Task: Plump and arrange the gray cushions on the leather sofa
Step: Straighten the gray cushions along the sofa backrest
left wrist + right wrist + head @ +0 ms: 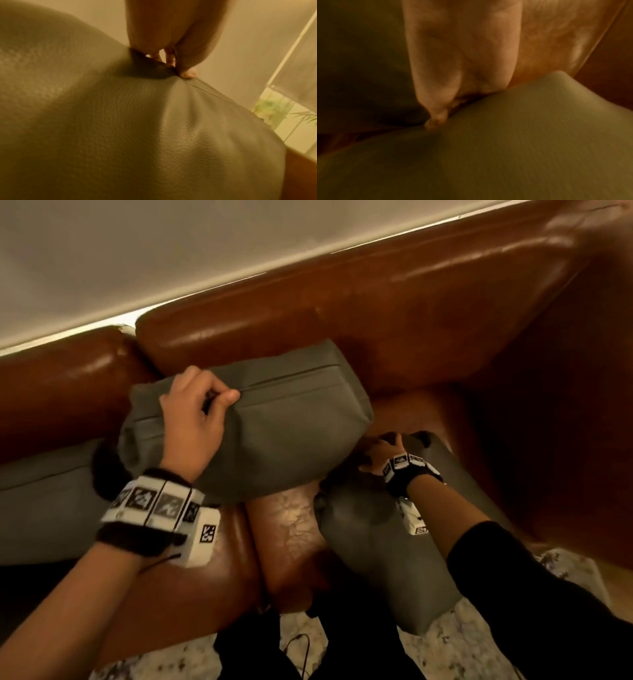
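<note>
A gray cushion (284, 419) stands on the brown leather sofa (376, 313), leaning toward the backrest. My left hand (202, 405) pinches its top seam near the left end; the left wrist view shows the thumb and fingers (186, 73) bunching the gray cover (137, 128). A second gray cushion (373, 546) lies at the seat's front edge, hanging partly over the floor. My right hand (383, 448) grips its far end, fingers dug into the fabric (522, 135). A third gray cushion (41, 501) lies on the seat at the left.
The sofa's right armrest (565, 422) rises close beside the second cushion. A pale wall (137, 251) runs behind the backrest. A speckled rug (462, 645) covers the floor in front, with my dark-clothed legs (308, 645) against the seat edge.
</note>
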`<state>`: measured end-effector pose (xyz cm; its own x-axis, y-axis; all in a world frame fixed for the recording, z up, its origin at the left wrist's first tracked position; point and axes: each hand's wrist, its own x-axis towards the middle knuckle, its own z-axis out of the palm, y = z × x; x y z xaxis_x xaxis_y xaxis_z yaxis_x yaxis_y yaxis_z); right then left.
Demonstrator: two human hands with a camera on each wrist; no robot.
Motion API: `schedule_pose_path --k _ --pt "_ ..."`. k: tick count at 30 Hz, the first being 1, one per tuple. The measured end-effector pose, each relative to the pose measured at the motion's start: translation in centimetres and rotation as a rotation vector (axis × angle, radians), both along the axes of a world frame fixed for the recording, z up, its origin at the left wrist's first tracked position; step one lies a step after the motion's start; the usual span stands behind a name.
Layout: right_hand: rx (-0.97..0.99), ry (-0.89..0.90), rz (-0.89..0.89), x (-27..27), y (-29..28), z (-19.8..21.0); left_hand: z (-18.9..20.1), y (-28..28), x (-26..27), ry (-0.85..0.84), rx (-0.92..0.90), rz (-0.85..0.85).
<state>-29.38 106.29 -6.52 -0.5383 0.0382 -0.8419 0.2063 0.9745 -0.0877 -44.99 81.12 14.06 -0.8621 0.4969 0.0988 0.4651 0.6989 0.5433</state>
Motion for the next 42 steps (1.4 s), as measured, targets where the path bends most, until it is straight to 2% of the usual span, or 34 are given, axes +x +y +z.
schedule_pose_path --k 3,6,9,12,15,18,21,24,26,28,29,31,32,33,34,35,36,37,38,42 --pt "0.021 0.171 0.019 1.4 -0.4 0.3 -4.7 0.0 -1.2 -0.171 -0.102 0.052" --pt "0.003 0.276 -0.038 3.3 0.1 2.1 -8.1 0.1 0.4 -0.327 -0.239 0.117" --pt "0.038 0.365 -0.141 6.8 2.7 4.5 -8.9 0.6 2.2 -0.262 -0.215 0.237" --pt "0.088 0.505 -0.356 11.5 6.6 7.4 -8.7 1.7 2.3 -0.326 -0.193 0.145" --pt "0.144 0.648 -0.541 16.3 10.0 11.2 -9.0 3.3 2.1 -0.422 -0.436 -0.014" --pt "0.102 0.716 -0.533 20.6 11.3 15.6 -8.6 4.2 1.6 -0.409 -0.524 -0.032" --pt "0.082 0.730 -0.353 22.6 11.3 20.7 -8.6 4.3 1.4 -0.408 -0.521 -0.020" --pt "0.148 0.701 -0.173 21.5 12.0 25.3 -8.7 4.3 1.2 -0.412 -0.522 -0.028" --pt "0.188 0.594 -0.161 19.2 13.6 28.2 -8.9 4.5 1.0 -0.388 -0.508 -0.051" --pt "0.209 0.376 -0.159 15.6 15.2 30.0 -9.0 5.1 0.9 -0.327 -0.474 -0.065" --pt "0.233 0.315 -0.111 13.7 16.0 30.0 -8.9 5.5 1.0 -0.285 -0.464 -0.055" --pt "0.284 0.192 -0.182 8.5 16.0 26.1 -8.3 6.3 1.9 -0.223 -0.451 -0.009" --pt "0.386 0.150 -0.291 5.6 15.4 23.6 -7.9 6.8 2.4 -0.190 -0.432 -0.003" --pt "0.365 0.015 -0.463 3.3 14.3 23.0 -7.5 7.4 2.8 -0.147 -0.414 -0.019" --pt "0.366 0.002 -0.526 1.3 13.6 21.4 -7.3 8.0 3.0 -0.114 -0.391 -0.054" --pt "0.243 0.064 -0.364 0.5 12.8 18.7 -7.1 8.5 3.0 -0.092 -0.356 -0.083" --pt "0.326 0.154 -0.211 -1.1 12.3 16.1 -7.2 9.0 2.7 -0.088 -0.309 -0.098" --pt "0.350 0.150 -0.060 -1.0 11.9 14.1 -7.5 9.5 2.3 -0.111 -0.266 -0.097" --pt "0.356 0.194 -0.015 0.4 11.7 12.7 -7.7 9.9 1.9 -0.163 -0.233 -0.090" --pt "0.177 0.674 -0.466 7.5 11.7 11.0 -9.1 11.3 2.5 -0.370 -0.348 -0.135"
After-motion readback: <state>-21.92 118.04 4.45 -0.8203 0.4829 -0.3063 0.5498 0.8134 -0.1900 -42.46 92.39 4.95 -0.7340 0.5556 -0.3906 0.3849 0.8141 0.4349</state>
